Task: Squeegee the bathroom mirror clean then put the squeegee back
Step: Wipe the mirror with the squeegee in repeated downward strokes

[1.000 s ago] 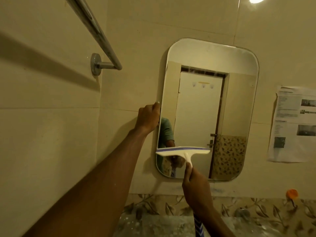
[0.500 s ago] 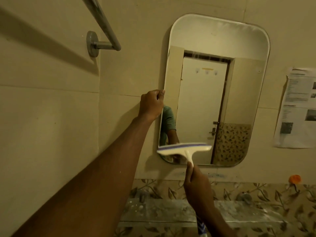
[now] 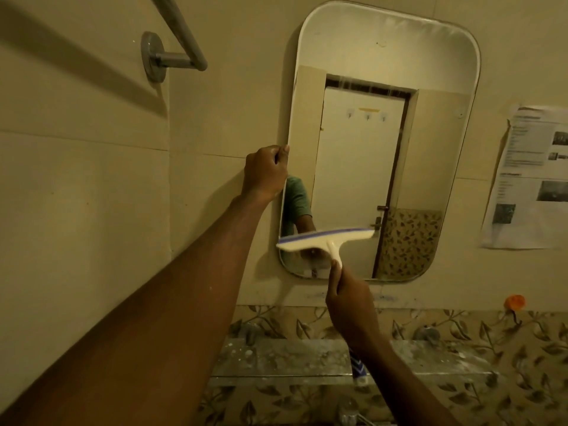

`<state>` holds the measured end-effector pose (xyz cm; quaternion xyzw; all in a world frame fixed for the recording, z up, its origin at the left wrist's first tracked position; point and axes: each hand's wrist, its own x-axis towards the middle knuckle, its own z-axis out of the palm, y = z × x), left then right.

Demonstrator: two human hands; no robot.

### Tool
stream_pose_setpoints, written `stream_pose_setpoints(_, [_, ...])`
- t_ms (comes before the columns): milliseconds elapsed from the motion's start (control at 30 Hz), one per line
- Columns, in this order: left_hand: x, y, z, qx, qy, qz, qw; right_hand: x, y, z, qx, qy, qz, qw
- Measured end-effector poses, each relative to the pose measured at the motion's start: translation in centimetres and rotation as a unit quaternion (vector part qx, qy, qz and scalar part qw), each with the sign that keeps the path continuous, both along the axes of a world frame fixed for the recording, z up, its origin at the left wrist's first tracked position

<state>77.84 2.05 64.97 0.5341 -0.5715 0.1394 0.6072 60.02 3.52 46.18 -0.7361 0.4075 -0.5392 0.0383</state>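
A rounded rectangular mirror point(image 3: 430, 56) hangs on the beige tiled wall and reflects a white door. My left hand point(image 3: 266, 172) grips the mirror's left edge at mid height. My right hand point(image 3: 350, 302) is closed around the handle of a white squeegee point(image 3: 325, 239) with a blue blade strip. The squeegee's head lies crosswise over the mirror's lower left part, tilted slightly up to the right. Whether the blade touches the glass I cannot tell.
A metal towel rail point(image 3: 181, 41) juts from the wall at upper left. A printed paper sheet point(image 3: 531, 179) is stuck to the wall on the right. Below the mirror runs a dusty glass shelf point(image 3: 292, 358), over leaf-patterned tiles. An orange hook point(image 3: 514, 302) sits at right.
The view has tilted down, so the mirror sits higher in the frame. The squeegee has slid down the mirror's lower left part and tilted a little. My left hand stays on the mirror's edge.
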Motion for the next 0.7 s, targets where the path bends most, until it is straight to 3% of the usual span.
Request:
stream_pose_setpoints(167, [-0.2,0.0,0.0,-0.001,0.002,0.002,1.0,-1.8,0.7,-4.8,0.023,0.073,-0.048,0.996])
stream_pose_setpoints(700, [-0.4,0.1,0.0,0.012,0.03,-0.009,0.999,-7.4,1.1,-5.2,0.112,0.162,-0.091,0.976])
